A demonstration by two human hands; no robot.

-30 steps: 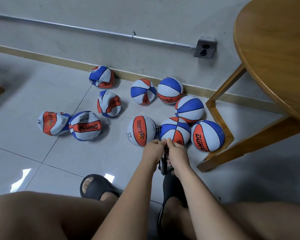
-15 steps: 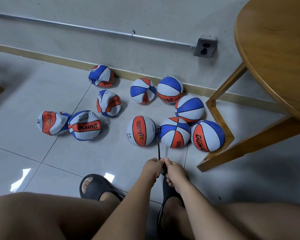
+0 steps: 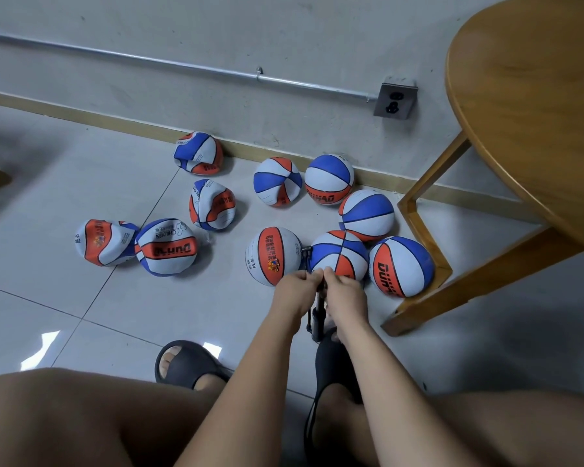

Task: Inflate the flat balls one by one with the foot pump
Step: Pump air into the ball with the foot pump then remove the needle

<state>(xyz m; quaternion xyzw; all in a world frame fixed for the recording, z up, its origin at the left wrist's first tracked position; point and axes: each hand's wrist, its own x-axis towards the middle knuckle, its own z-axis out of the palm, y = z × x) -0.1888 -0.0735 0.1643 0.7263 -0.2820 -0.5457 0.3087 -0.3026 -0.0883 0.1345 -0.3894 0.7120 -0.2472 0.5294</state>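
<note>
The left hand (image 3: 295,293) and right hand (image 3: 346,294) curl round the pump (image 3: 317,320) handle, just beyond the right slipper (image 3: 331,362). Its hose (image 3: 306,262) rises between two round balls (image 3: 273,256). Flat balls (image 3: 166,247) lie left; a table leg (image 3: 486,274) stands right.

The left hand (image 3: 295,289) and right hand (image 3: 346,293) hide the pump (image 3: 317,318) handle, a sandal (image 3: 331,362) hides its base, and the table (image 3: 536,112) is cut off at upper right.
</note>
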